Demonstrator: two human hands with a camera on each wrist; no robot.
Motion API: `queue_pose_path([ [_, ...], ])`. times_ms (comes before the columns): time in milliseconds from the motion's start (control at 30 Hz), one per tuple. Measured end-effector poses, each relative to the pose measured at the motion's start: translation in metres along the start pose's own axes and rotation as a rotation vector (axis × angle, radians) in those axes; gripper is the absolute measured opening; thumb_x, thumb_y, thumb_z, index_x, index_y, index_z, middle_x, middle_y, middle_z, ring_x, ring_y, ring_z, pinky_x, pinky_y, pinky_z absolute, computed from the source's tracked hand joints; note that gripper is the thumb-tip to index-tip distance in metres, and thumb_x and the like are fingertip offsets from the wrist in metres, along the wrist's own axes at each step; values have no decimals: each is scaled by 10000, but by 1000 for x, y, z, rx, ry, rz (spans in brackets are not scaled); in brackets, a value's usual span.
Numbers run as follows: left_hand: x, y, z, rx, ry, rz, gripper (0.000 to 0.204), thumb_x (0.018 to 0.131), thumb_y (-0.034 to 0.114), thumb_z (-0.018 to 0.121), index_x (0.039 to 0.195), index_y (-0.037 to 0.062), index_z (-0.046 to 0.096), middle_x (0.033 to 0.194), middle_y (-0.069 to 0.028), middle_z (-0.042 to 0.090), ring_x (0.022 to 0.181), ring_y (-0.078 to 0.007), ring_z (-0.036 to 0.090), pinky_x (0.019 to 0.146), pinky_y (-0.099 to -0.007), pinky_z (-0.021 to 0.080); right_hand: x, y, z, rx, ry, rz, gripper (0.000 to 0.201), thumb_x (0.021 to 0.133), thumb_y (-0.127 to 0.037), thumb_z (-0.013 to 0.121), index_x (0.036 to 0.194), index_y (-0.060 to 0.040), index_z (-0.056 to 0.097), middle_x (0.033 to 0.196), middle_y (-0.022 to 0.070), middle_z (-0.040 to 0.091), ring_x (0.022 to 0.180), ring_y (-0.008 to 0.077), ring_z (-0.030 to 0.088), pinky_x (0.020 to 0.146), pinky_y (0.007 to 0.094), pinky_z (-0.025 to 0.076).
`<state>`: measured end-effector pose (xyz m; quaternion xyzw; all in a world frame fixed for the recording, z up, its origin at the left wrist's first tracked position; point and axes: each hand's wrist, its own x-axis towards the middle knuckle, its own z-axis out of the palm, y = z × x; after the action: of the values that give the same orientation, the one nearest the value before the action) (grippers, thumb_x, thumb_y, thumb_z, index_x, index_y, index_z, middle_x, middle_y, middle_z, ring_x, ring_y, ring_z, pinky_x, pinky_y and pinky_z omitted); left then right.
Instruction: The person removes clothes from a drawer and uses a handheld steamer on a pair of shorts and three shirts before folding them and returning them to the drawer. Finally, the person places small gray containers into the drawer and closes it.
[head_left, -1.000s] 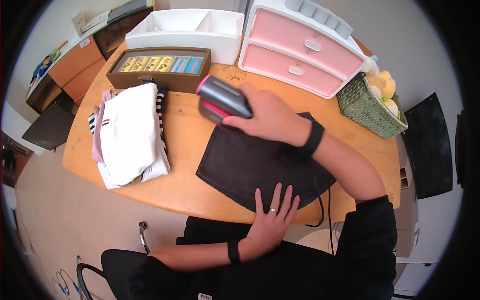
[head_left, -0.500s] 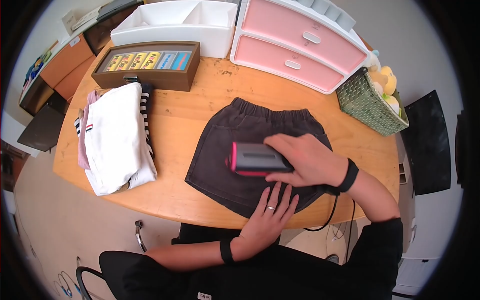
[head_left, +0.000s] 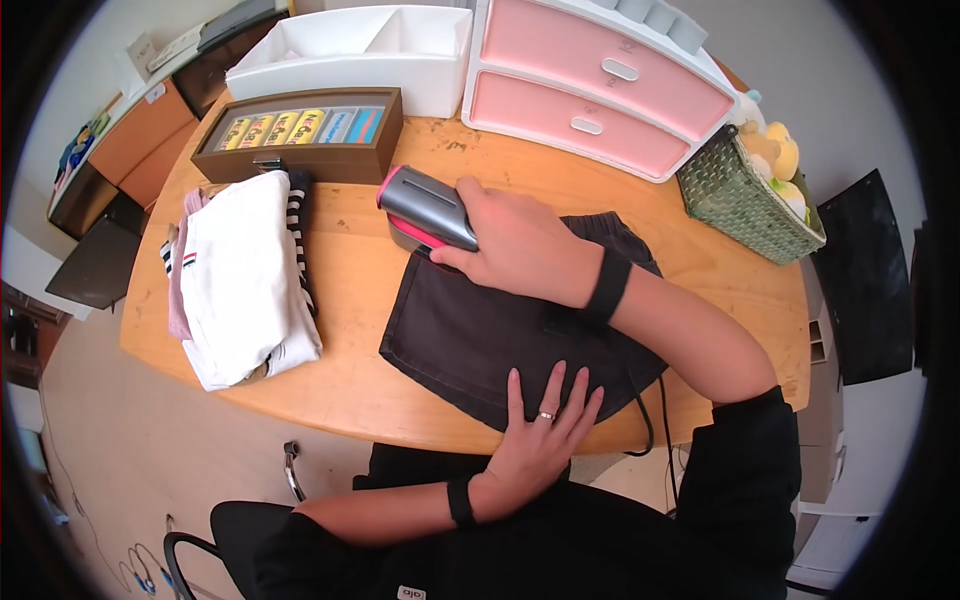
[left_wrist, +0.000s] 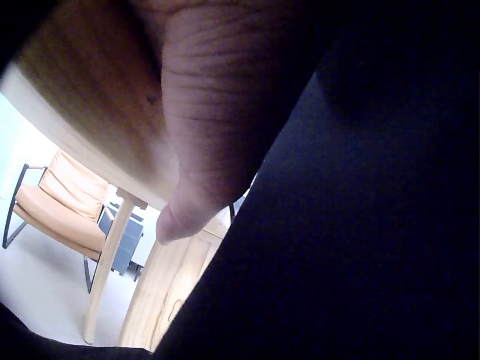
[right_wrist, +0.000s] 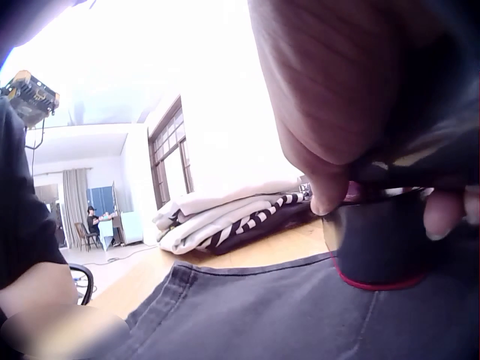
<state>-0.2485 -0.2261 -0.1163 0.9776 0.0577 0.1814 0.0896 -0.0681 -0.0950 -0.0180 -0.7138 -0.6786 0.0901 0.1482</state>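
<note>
A dark grey skirt [head_left: 470,350] with an elastic waistband lies flat on the wooden table. My right hand [head_left: 525,245] grips a grey and pink handheld garment iron [head_left: 432,207] by its handle, over the skirt's far left part. In the right wrist view, the iron's red-edged base [right_wrist: 379,251] is down at the cloth. The hand and iron hide part of the waistband. My left hand [head_left: 540,435] rests on the skirt's near edge with straight, spread fingers. The left wrist view shows mostly thumb and dark sleeve.
Folded clothes [head_left: 240,275], white on top, lie at the left. Behind stand a brown lidded box [head_left: 300,165], a white divided bin [head_left: 350,80] and a pink drawer unit [head_left: 600,85]. A green woven basket [head_left: 745,205] holds plush toys. A black cord [head_left: 665,440] hangs over the front edge.
The right hand has swept the iron toward the near middle of the skirt, then back to its far left part. The left hand stays on the near edge.
</note>
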Motion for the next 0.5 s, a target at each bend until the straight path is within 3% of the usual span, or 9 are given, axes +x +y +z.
queue_pose_path([
  [33, 0, 1, 1, 3, 1, 1, 742, 810, 279, 678, 1515, 90, 549, 1618, -203, 427, 1530, -474, 323, 1101, -847, 265, 4, -2, -1, 17, -10, 32, 606, 906, -462, 786, 1160, 36, 552, 962, 286, 700, 899, 486, 698, 790, 502, 569],
  [67, -1, 1, 1, 6, 1, 2, 760, 799, 287, 689, 1520, 91, 544, 1623, -200, 419, 1535, -472, 313, 1101, -850, 261, 10, -1, 0, 16, 33, 18, 630, 912, -453, 790, 1190, 69, 572, 857, 237, 704, 754, 387, 729, 680, 444, 585],
  [167, -2, 1, 1, 9, -14, -3, 826, 771, 316, 733, 1544, 117, 520, 1640, -198, 391, 1544, -473, 293, 1110, -847, 249, 14, -5, -33, 449, -120, 296, 676, 922, -454, 790, 1261, 88, 570, 776, 132, 682, 585, 221, 686, 527, 344, 549],
  [200, -1, 0, 1, 6, -21, -6, 850, 762, 327, 749, 1553, 129, 510, 1646, -199, 382, 1546, -475, 288, 1114, -845, 244, 14, 4, -37, 476, -83, 310, 697, 930, -452, 784, 1335, 70, 563, 747, 53, 649, 502, 105, 605, 443, 260, 483],
  [233, 0, -1, -1, -33, -29, -16, 880, 750, 348, 774, 1561, 145, 501, 1649, -200, 375, 1545, -478, 285, 1120, -841, 237, 8, 12, -42, 501, -15, 258, 666, 929, -457, 791, 1330, 31, 581, 744, 58, 650, 494, 110, 605, 435, 252, 474],
  [300, 0, -2, -11, -122, -47, -39, 941, 724, 389, 823, 1577, 176, 484, 1657, -204, 363, 1545, -484, 280, 1132, -833, 223, -13, 23, -58, 329, 136, 159, 671, 898, -450, 836, 1312, 19, 595, 788, 95, 679, 584, 176, 666, 538, 312, 541],
  [400, 4, -10, -27, -187, -87, -109, 1028, 685, 452, 878, 1593, 212, 461, 1665, -205, 348, 1548, -489, 266, 1156, -809, 213, -55, 42, -79, 100, 191, -105, 693, 853, -464, 860, 1234, 54, 604, 948, 242, 717, 818, 365, 730, 749, 430, 565],
  [433, 5, -13, -25, -171, -104, -86, 1034, 678, 459, 883, 1591, 211, 463, 1665, -203, 347, 1551, -485, 263, 1161, -802, 214, -69, 38, -87, 123, 75, -21, 667, 845, -454, 864, 1214, 40, 610, 946, 255, 711, 869, 423, 722, 771, 450, 561],
  [500, 5, -16, -21, -140, -143, -40, 1046, 666, 473, 893, 1585, 211, 468, 1666, -199, 346, 1556, -476, 257, 1172, -789, 215, -90, 29, -86, -13, -19, 60, 633, 851, -427, 857, 1206, 31, 604, 925, 255, 708, 883, 436, 721, 766, 464, 566],
])
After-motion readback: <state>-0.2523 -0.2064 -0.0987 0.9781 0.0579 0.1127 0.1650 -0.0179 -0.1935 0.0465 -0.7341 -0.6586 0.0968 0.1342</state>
